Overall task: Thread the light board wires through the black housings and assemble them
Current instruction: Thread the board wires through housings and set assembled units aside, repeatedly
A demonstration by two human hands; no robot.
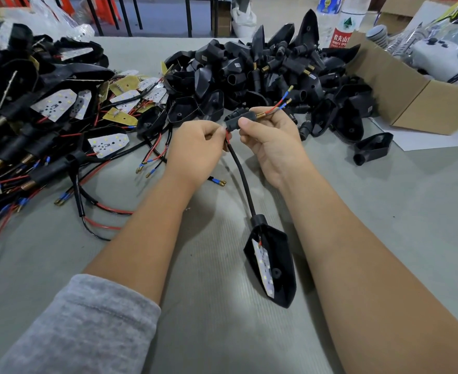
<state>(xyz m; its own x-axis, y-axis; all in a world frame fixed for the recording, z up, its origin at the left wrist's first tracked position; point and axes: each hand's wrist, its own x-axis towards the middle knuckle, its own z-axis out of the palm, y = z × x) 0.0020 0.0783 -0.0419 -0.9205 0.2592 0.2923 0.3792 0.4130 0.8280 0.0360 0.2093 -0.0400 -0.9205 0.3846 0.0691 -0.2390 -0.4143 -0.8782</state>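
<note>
Mid-threading at frame centre: left hand (195, 143) pinching the sleeved wires (240, 171), right hand (269, 133) fingers clamped on the small black housing (236, 120), next drawing slack through.

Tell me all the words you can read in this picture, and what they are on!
"农夫山" in white on the red label of the water bottle; the smaller white letters under it are too blurred to read.
Blue and yellow label on the second bottle: too blurred to read.
Small white stickers on the black housings: too small to read.
</note>
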